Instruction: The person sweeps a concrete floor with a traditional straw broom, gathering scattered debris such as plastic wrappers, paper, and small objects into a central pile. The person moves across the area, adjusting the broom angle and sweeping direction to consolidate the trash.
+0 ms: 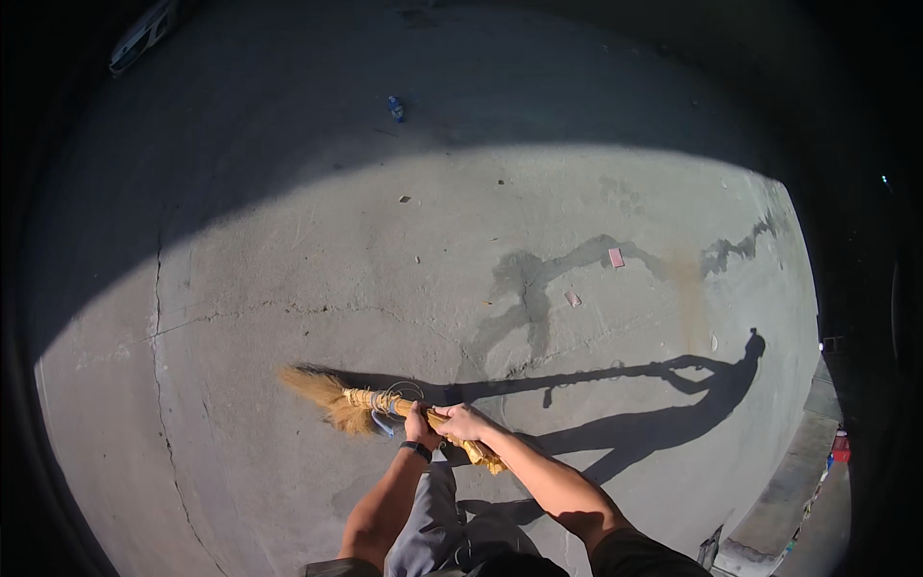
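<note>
A straw broom (346, 397) with yellow-brown bristles and a bound handle lies low over the concrete ground (288, 250), its bristles pointing left. My left hand (419, 426), with a dark band on the wrist, grips the handle near the binding. My right hand (464, 422) grips the handle just to the right of it, and the handle's end pokes out below that hand. Both forearms come in from the lower edge. A long shadow of me and the broom stretches to the right.
The concrete has cracks on the left and a dark wet stain (529, 288) at centre right. Small litter lies about: a pink scrap (616, 257), another scrap (573, 299), a blue bottle (395, 108) far off. A curb (788, 481) runs at the lower right.
</note>
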Available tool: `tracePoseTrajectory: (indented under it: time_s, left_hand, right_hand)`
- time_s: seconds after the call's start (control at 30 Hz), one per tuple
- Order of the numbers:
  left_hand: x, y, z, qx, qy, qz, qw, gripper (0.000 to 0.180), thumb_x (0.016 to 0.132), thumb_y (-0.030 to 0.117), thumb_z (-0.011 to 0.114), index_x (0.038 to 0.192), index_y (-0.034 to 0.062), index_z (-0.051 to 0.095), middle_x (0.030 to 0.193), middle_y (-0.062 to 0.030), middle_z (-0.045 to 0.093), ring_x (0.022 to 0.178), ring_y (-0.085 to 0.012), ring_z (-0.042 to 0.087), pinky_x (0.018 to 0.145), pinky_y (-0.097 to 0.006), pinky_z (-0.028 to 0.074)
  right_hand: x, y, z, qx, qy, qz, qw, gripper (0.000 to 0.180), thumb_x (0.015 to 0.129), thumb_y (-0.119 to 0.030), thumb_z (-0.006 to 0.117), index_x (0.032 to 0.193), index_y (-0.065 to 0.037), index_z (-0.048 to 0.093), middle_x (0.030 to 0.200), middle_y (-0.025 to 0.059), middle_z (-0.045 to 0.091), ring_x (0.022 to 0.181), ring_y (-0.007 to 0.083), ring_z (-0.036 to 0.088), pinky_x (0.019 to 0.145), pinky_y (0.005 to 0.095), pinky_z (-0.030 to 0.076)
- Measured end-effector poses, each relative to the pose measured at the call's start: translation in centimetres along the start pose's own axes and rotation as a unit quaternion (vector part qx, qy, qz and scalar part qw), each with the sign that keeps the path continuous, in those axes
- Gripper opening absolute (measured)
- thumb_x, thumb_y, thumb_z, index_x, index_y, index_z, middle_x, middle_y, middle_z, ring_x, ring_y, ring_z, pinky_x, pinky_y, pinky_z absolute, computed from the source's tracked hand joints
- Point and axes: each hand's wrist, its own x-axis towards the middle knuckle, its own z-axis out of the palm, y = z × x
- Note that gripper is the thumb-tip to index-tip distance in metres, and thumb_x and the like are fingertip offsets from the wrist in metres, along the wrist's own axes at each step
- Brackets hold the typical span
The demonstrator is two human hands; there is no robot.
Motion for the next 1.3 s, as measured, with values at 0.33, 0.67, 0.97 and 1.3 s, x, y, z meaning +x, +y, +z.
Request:
tracePoseTrajectory:
  time_s: [0.33,0.67,0.97,1.3]
  left_hand:
    - [-3.9,0.1,13.7,0.199,-0.336,-0.037,0.92,0.019,0.094,0.025,0.055,0.094,0.0062,0.058,0.079,-0.0064,0.062,0.072,-0.0207,0.061,0.067,-0.035,0.053]
    - [-23.4,-20.7,-1.5,0.486,-0.331,-0.226,0.777,0.023,0.092,0.023,0.061,0.105,0.0039,0.062,0.089,-0.0076,0.067,0.083,-0.0205,0.066,0.075,-0.035,0.054]
    - [-31.4,-25.4,-14.6,0.487,-0.299,-0.522,0.633,0.032,0.1,0.03,0.055,0.121,0.0054,0.055,0.107,-0.0081,0.063,0.099,-0.0212,0.064,0.096,-0.043,0.054]
    - [-20.8,-16.2,-23.3,0.718,-0.193,-0.441,0.503,0.021,0.089,0.015,0.063,0.092,-0.0046,0.059,0.072,-0.0137,0.062,0.054,-0.0242,0.062,0.049,-0.038,0.053]
  right_hand:
    - [-8.2,2.0,0.6,0.079,0.391,-0.22,0.89,0.077,0.084,-0.041,0.073,0.146,-0.007,0.043,0.135,0.0207,0.057,0.123,0.029,0.056,0.105,0.0363,0.043]
    - [-24.8,22.2,12.7,0.716,0.202,-0.172,0.645,0.023,0.089,-0.03,0.072,0.092,-0.008,0.065,0.084,0.0009,0.063,0.074,0.0102,0.059,0.063,0.0317,0.049]
    - [-29.7,35.3,30.2,0.762,0.46,0.089,0.447,0.021,0.081,-0.024,0.064,0.08,-0.005,0.054,0.068,0.0073,0.054,0.057,0.0213,0.058,0.053,0.0398,0.05]
    - [-15.8,26.7,43.8,0.872,0.323,0.182,0.318,0.018,0.083,-0.01,0.064,0.095,0.001,0.056,0.08,0.0137,0.059,0.069,0.0278,0.062,0.06,0.045,0.053]
